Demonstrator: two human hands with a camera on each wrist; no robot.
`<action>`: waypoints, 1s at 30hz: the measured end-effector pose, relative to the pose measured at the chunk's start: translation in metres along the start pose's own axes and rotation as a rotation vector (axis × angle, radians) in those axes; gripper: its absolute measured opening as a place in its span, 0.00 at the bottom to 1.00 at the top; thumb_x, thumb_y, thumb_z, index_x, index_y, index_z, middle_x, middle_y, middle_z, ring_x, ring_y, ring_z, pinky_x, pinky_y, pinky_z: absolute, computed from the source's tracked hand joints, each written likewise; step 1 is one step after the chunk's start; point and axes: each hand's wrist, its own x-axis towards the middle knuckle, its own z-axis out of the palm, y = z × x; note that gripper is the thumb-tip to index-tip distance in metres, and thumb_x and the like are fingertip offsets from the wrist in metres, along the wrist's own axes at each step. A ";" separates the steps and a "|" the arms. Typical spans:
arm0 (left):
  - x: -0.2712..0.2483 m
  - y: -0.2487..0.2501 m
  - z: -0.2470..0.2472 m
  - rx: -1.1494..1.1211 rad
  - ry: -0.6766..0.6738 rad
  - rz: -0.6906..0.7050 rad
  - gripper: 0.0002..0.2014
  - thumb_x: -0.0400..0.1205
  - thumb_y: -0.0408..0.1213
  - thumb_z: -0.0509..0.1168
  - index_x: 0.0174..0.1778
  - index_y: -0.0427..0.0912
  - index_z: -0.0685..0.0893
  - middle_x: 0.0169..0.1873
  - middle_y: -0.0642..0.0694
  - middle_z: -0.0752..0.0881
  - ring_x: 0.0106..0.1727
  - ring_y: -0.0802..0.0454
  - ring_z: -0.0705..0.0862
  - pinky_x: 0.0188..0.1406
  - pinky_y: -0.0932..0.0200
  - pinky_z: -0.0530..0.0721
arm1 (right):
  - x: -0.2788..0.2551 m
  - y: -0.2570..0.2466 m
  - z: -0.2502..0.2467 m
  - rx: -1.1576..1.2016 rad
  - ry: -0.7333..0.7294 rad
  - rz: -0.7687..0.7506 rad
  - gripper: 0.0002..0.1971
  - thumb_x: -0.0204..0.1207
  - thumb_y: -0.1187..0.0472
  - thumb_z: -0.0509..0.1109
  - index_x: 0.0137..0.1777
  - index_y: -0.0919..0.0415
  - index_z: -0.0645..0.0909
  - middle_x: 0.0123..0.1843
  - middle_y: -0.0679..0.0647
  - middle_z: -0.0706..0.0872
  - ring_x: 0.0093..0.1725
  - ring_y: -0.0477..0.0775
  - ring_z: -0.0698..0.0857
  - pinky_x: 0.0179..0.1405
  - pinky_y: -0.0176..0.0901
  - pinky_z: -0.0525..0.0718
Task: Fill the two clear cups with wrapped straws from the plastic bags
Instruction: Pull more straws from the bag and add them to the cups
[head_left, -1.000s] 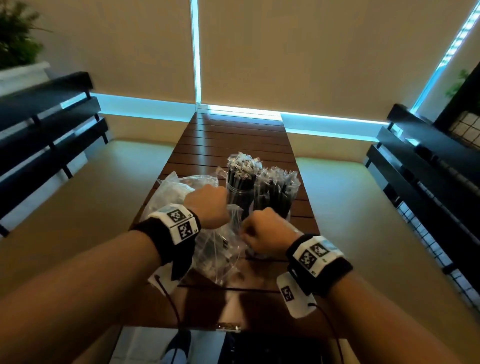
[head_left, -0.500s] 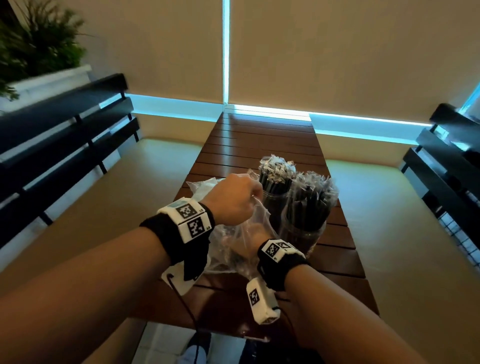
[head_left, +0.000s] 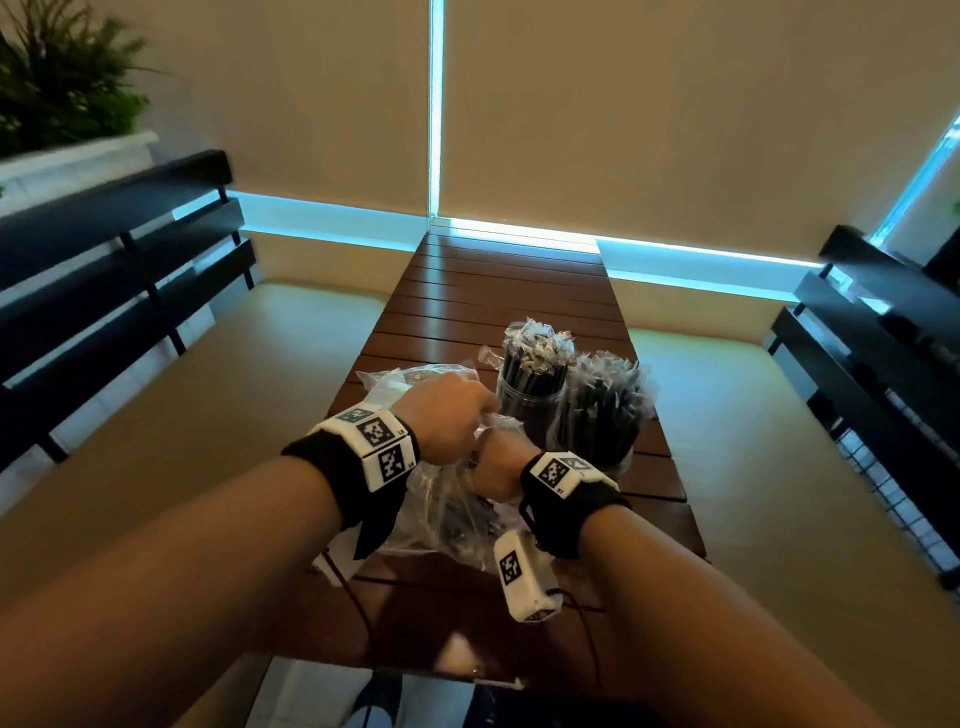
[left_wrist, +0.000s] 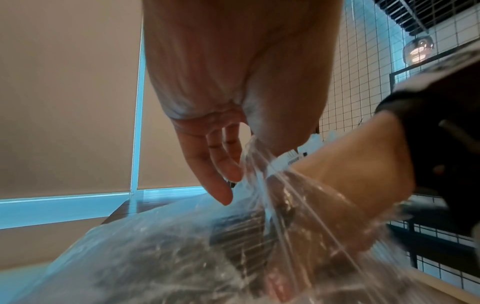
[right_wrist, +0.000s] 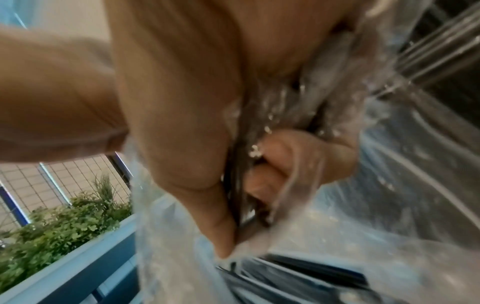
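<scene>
Two clear cups (head_left: 531, 400) (head_left: 605, 441) stand side by side on the slatted wooden table (head_left: 498, 291), both packed with black wrapped straws (head_left: 537, 345). Just in front of them lies a clear plastic bag (head_left: 452, 514) with more straws inside (left_wrist: 233, 236). My left hand (head_left: 452, 415) (left_wrist: 253, 142) pinches the bag's upper edge between thumb and forefinger and holds it up; the other fingers hang straight. My right hand (head_left: 496, 462) (right_wrist: 246, 209) is inside the bag, fingers and thumb curled round a bundle of wrapped straws (right_wrist: 240, 181).
A second crumpled plastic bag (head_left: 395, 382) lies left of the cups, behind my left hand. Black slatted benches (head_left: 114, 270) (head_left: 878, 364) flank the table on both sides. A planter with green leaves (head_left: 62, 98) sits at the far left. The table's far half is bare wood.
My right hand has gone from beside the bag down into it and closed on straws. My left hand has lifted the bag's edge. The head view has turned slightly left.
</scene>
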 end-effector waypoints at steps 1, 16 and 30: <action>0.002 -0.001 0.002 0.000 0.007 -0.007 0.15 0.81 0.30 0.64 0.62 0.44 0.88 0.60 0.44 0.84 0.59 0.47 0.84 0.51 0.59 0.76 | -0.003 0.000 -0.003 0.020 -0.008 0.029 0.15 0.78 0.56 0.66 0.58 0.65 0.82 0.51 0.58 0.85 0.47 0.57 0.80 0.42 0.44 0.77; 0.026 -0.020 0.007 0.028 0.137 -0.269 0.10 0.78 0.28 0.64 0.51 0.36 0.87 0.55 0.36 0.89 0.60 0.37 0.85 0.57 0.50 0.80 | -0.130 0.038 -0.135 -0.179 -0.112 0.077 0.13 0.78 0.50 0.73 0.51 0.60 0.83 0.44 0.54 0.87 0.40 0.53 0.84 0.42 0.45 0.85; 0.007 0.018 -0.057 -1.223 0.315 -0.326 0.33 0.82 0.72 0.49 0.47 0.48 0.87 0.51 0.42 0.92 0.58 0.41 0.87 0.66 0.42 0.79 | -0.131 0.048 -0.119 0.713 0.462 -0.217 0.12 0.86 0.59 0.66 0.39 0.57 0.75 0.28 0.48 0.78 0.25 0.46 0.74 0.27 0.38 0.75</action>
